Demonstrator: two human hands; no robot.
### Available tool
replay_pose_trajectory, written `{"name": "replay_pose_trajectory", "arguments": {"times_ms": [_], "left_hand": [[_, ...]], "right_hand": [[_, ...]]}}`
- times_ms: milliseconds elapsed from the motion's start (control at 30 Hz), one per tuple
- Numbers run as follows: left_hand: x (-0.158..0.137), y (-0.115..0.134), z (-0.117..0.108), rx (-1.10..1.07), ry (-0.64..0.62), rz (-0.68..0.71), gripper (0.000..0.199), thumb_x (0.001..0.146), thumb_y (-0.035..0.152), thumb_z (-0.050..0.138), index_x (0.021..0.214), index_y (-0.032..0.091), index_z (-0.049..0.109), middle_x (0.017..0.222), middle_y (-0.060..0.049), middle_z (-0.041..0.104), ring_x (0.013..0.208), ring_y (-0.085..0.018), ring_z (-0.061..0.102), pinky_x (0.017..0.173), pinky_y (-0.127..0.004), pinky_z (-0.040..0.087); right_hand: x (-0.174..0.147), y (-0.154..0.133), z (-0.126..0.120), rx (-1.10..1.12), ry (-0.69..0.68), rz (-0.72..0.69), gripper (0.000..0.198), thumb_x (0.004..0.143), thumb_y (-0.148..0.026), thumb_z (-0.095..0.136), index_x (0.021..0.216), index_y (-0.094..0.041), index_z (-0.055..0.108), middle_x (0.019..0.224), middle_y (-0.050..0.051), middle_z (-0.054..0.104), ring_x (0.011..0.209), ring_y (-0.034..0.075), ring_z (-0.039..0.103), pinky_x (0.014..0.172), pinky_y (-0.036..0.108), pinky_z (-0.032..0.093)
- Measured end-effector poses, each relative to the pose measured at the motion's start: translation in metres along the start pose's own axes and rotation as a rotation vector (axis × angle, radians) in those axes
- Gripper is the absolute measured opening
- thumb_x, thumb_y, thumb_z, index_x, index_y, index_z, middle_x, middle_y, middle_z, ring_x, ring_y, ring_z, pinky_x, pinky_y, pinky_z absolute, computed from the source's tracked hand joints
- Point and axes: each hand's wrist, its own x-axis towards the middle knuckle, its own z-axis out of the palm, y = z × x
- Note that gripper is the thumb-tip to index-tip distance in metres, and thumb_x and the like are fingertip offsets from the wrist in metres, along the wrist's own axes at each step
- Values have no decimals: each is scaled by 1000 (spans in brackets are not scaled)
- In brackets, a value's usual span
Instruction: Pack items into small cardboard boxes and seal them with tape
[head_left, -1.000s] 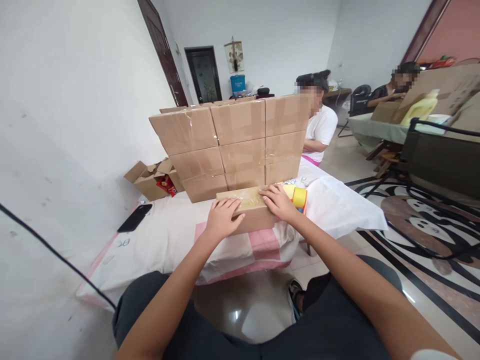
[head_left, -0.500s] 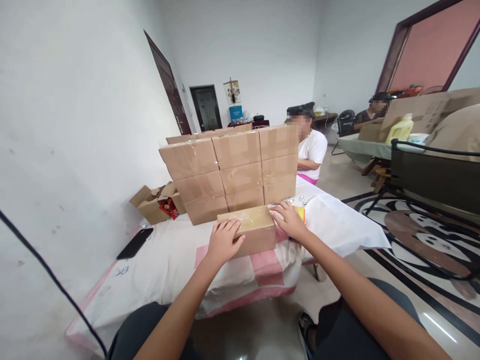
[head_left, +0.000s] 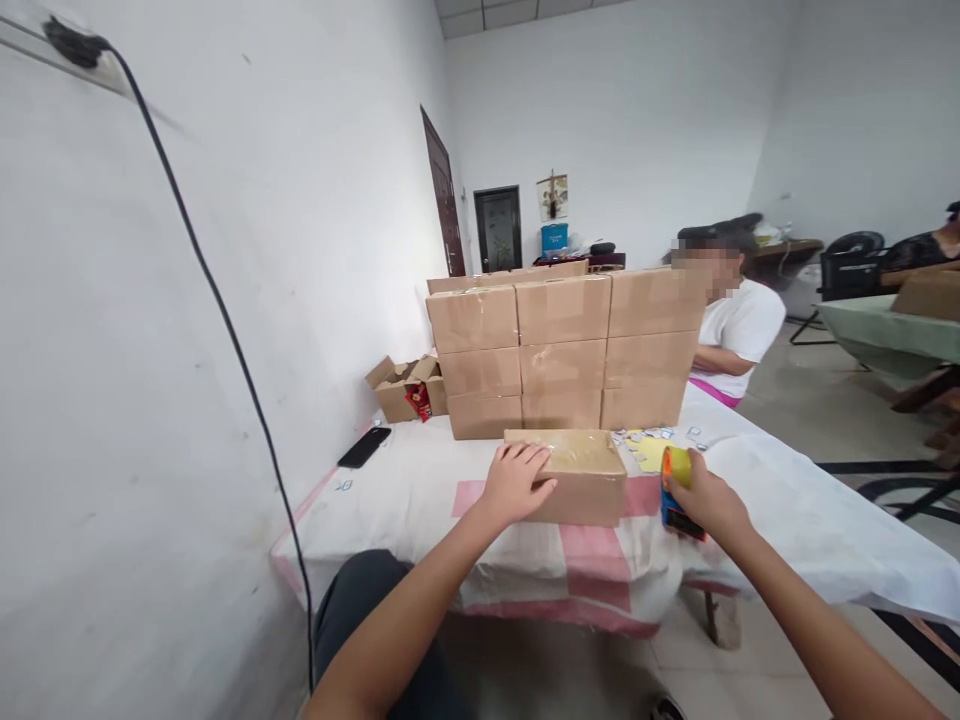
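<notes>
A closed cardboard box (head_left: pixel 581 490) with shiny clear tape along its top lies on the cloth-covered table. My left hand (head_left: pixel 517 482) rests on its left end, fingers stretched flat over the top and thumb near the front edge. To the right of the box, apart from it, my right hand (head_left: pixel 705 495) grips a tape dispenser (head_left: pixel 673 497) with a yellow roll, an orange hub and a blue body. The palm hides part of the dispenser. A flat yellow piece (head_left: pixel 651 452) and small pale scraps lie behind it on the cloth.
Stacked cardboard boxes (head_left: pixel 562 345) form a wall behind the box. An open carton (head_left: pixel 397 390) with a red packet and a black phone (head_left: pixel 365 447) are at the left. A black cable (head_left: pixel 217 290) hangs along the wall. A person in white (head_left: pixel 739 325) sits behind the stack.
My right hand has left the box's right end and now holds the tape dispenser to its right. My left hand stays on the box. The view has turned left.
</notes>
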Motion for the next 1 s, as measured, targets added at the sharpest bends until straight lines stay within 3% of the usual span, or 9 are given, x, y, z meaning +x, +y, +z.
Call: {"name": "replay_pose_trajectory", "arguments": {"times_ms": [167, 300, 433, 567, 667, 767, 867, 933, 1000], "left_hand": [[-1, -4, 4, 2, 2, 3, 47, 92, 41, 60, 136, 26, 57, 141, -4, 63, 128, -26, 56, 108, -48, 38], [-2, -7, 7, 16, -17, 14, 48, 92, 40, 58, 138, 25, 56, 142, -5, 62, 131, -28, 54, 110, -49, 37], [-1, -6, 1, 37, -51, 35, 47, 94, 37, 56, 139, 24, 55, 142, -7, 62, 130, -29, 54, 109, -50, 38], [7, 5, -9, 85, -45, 28, 47, 91, 40, 58, 135, 26, 58, 131, -11, 66, 120, -31, 59, 105, -50, 42], [16, 25, -13, 148, 70, -22, 51, 89, 46, 60, 134, 22, 59, 117, -15, 64, 112, -34, 58, 102, -52, 44], [25, 58, -9, 95, 150, 32, 38, 93, 41, 54, 124, 22, 64, 107, -13, 62, 103, -31, 59, 93, -46, 47], [31, 101, 6, -30, 149, 56, 29, 98, 41, 48, 110, 24, 68, 101, -10, 64, 97, -26, 61, 88, -41, 47], [36, 132, 20, -64, 117, -1, 33, 97, 49, 49, 106, 25, 69, 100, -9, 65, 95, -26, 62, 86, -42, 46], [41, 157, 33, -105, 76, -58, 36, 98, 51, 47, 102, 24, 71, 99, -9, 65, 94, -27, 62, 83, -43, 46]], "right_hand": [[6, 6, -3, 56, 41, 8, 81, 92, -57, 44, 157, -14, 24, 111, 23, 71, 103, 39, 71, 75, 39, 50], [6, 6, -24, 173, 171, 13, 80, 90, -57, 48, 157, -15, 31, 111, 20, 72, 104, 37, 70, 79, 40, 52], [-8, 4, -42, 450, 366, 2, 80, 85, -55, 56, 153, -15, 41, 120, 17, 71, 109, 33, 69, 89, 40, 53], [-33, -2, -39, 763, 496, -58, 87, 77, -50, 66, 152, -15, 40, 135, 16, 65, 111, 29, 68, 93, 38, 55], [-47, -9, -33, 891, 490, -180, 89, 76, -45, 69, 154, -16, 36, 143, 16, 58, 118, 28, 66, 98, 39, 54], [-55, -14, -30, 955, 435, -276, 89, 77, -40, 71, 155, -18, 33, 143, 16, 59, 119, 28, 66, 98, 41, 55], [-61, -17, -28, 999, 369, -302, 90, 77, -38, 72, 155, -17, 31, 127, 14, 68, 103, 26, 71, 88, 40, 58], [-64, -17, -28, 1051, 332, -312, 92, 78, -38, 72, 156, -17, 28, 117, 12, 71, 95, 25, 71, 84, 40, 60], [-64, -15, -29, 1095, 338, -353, 93, 81, -39, 70, 157, -18, 23, 121, 13, 68, 102, 26, 70, 87, 42, 59]]}}
